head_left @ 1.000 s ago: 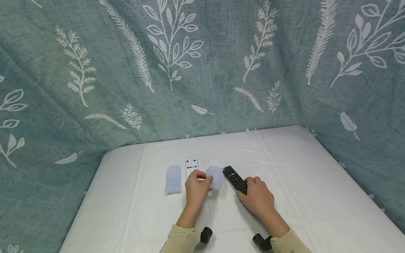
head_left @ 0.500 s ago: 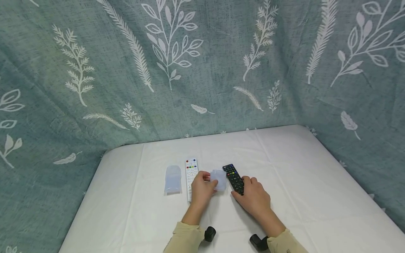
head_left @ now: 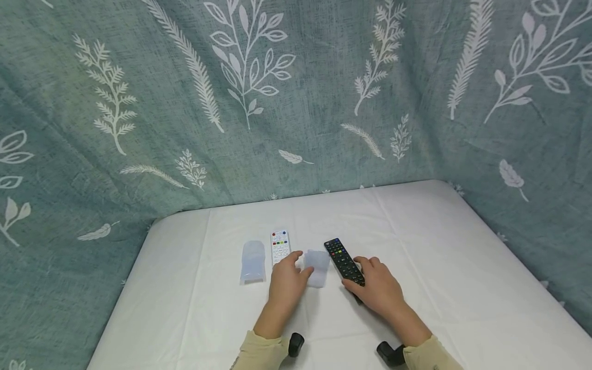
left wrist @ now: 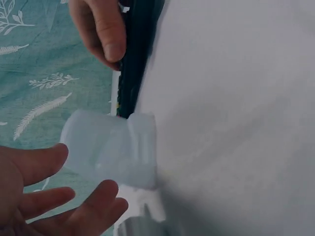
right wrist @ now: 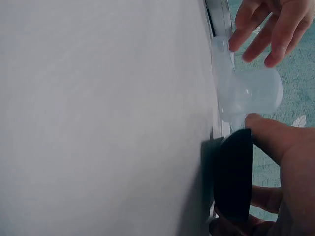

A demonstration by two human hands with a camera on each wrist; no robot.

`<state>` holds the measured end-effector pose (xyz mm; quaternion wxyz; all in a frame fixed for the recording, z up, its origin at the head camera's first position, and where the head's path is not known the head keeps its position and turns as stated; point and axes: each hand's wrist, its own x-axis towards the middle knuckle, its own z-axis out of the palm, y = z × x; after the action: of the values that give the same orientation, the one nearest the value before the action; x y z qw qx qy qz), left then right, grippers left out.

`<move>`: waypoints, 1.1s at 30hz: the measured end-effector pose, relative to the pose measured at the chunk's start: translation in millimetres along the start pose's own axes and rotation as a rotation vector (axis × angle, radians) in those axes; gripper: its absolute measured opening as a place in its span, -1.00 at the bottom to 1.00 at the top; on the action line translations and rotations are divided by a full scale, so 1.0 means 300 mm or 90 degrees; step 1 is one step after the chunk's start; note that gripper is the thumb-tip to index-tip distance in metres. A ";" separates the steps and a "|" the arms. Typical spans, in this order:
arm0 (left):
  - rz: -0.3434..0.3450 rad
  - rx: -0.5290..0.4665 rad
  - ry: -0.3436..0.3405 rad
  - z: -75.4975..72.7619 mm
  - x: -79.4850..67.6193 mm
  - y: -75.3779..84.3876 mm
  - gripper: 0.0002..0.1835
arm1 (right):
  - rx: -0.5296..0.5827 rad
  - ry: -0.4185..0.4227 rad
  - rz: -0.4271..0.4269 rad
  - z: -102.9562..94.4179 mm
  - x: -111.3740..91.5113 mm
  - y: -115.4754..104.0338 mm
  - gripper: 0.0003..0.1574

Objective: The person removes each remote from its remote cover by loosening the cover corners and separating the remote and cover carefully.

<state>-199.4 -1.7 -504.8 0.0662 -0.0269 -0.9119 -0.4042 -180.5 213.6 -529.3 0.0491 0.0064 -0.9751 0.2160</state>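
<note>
In the head view a folded translucent sleeve [head_left: 317, 269] rests on the white cloth between the two hands. My left hand [head_left: 287, 283] is beside it with thumb and fingers spread. The left wrist view shows the sleeve [left wrist: 106, 150] in front of those parted fingers, not gripped. My right hand [head_left: 378, 288] holds a black remote control [head_left: 341, 259] by its lower part, thumb on one side and fingers on the other. The right wrist view has the remote's dark end [right wrist: 232, 174] between thumb and fingers. A white remote control [head_left: 279, 245] lies behind my left hand, its lower part hidden.
A second translucent sleeve [head_left: 253, 262] lies flat to the left of the white remote. White cloth [head_left: 222, 318] covers the table. Behind it hangs a green leaf-patterned curtain [head_left: 314, 103]. Black wrist mounts [head_left: 296, 344] stick out near both sleeves' cuffs.
My left hand has let go of the folded sleeve and drawn left, its fingers spreading. After a small shift left, my right hand has moved back right, still holding the black remote control.
</note>
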 end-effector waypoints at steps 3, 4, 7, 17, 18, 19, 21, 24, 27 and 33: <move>0.037 0.044 0.009 -0.029 -0.001 0.003 -0.49 | 0.002 0.004 -0.027 -0.007 0.000 0.019 -0.15; 0.055 0.059 0.006 -0.037 0.001 0.003 -0.47 | 0.000 0.008 -0.040 -0.008 0.001 0.026 -0.16; 0.117 0.101 -0.029 -0.055 0.014 -0.003 -0.35 | -0.015 0.023 -0.086 -0.014 0.005 0.047 -0.18; 0.266 0.301 -0.218 -0.044 0.065 -0.050 0.05 | 0.002 -0.020 -0.215 -0.019 0.016 0.096 -0.09; 0.270 0.308 -0.227 -0.042 0.067 -0.051 0.04 | 0.003 -0.023 -0.224 -0.018 0.016 0.097 -0.09; 0.273 0.313 -0.233 -0.039 0.068 -0.052 0.04 | 0.005 -0.025 -0.230 -0.019 0.015 0.096 -0.09; 0.273 0.317 -0.237 -0.034 0.070 -0.050 0.03 | 0.008 -0.030 -0.232 -0.019 0.014 0.091 -0.10; 0.263 0.326 -0.229 -0.027 0.071 -0.044 0.01 | 0.004 -0.043 -0.211 -0.017 0.012 0.075 -0.10; 0.253 0.336 -0.216 -0.014 0.069 -0.040 0.00 | -0.003 -0.036 -0.195 -0.008 0.010 0.061 -0.10; 0.250 0.370 -0.161 0.018 0.072 -0.043 -0.07 | 0.010 -0.011 -0.192 0.019 0.014 0.052 -0.07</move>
<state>-222.8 -6.4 -514.6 0.0338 -0.2311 -0.9670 -0.1016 -185.8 225.4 -540.5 0.0724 0.1550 -0.9617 0.2140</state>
